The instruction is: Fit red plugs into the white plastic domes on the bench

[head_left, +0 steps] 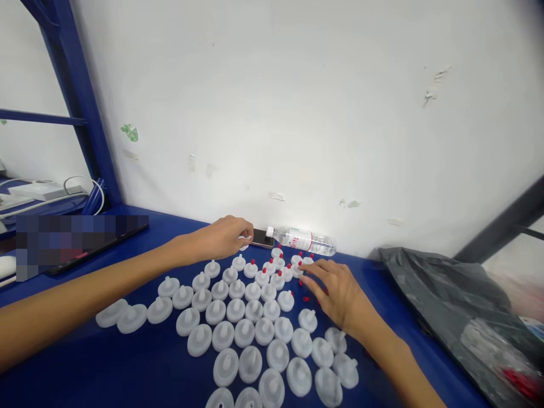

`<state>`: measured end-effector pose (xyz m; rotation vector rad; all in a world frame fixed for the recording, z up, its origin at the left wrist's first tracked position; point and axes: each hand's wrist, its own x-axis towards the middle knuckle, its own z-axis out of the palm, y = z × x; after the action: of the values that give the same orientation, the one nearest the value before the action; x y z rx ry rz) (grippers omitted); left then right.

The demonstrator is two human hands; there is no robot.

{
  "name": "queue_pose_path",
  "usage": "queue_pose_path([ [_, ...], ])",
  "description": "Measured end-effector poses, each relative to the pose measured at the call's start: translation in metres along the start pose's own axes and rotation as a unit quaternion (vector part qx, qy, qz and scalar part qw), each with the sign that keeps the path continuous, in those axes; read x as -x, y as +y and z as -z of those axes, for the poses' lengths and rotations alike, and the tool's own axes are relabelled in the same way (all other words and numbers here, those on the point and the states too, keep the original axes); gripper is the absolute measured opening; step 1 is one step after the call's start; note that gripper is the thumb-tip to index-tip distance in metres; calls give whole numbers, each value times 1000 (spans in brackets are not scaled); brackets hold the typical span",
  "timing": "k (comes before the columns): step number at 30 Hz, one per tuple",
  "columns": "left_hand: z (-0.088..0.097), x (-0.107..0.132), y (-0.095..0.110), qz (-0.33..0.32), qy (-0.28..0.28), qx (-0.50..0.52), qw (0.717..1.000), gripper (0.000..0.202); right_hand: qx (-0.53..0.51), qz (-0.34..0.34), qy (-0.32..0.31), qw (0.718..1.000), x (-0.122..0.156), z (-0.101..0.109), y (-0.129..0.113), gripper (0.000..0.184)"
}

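Observation:
Several white round plastic caps (244, 332) lie in rows on the blue table (140, 368). Those at the far end carry small red tips (280, 273). My left hand (221, 237) reaches over the far row, fingers curled onto a white cap next to a phone (262, 238). My right hand (335, 290) rests palm down at the right of the rows, fingers pinched together near loose red tips (306, 298) on the table. What its fingertips hold is too small to name.
A clear water bottle (302, 240) lies along the white wall behind the caps. A black plastic bag (446, 294) covers the table's right side. A dark flat board (102, 245) lies at the left. A blue rack post (80, 96) stands at the left.

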<state>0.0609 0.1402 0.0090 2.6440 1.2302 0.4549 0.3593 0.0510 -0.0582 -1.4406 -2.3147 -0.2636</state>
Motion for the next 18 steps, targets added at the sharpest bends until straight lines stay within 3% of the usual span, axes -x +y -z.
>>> queue_pose_path([
  [6,-11,-3,-11,3,-27,30,999,16,-32,-1,11,999,-1,-10,2,45],
  [18,-18,-8,-12,13,18,66,998,19,24,21,31,999,-4,-3,10,27],
])
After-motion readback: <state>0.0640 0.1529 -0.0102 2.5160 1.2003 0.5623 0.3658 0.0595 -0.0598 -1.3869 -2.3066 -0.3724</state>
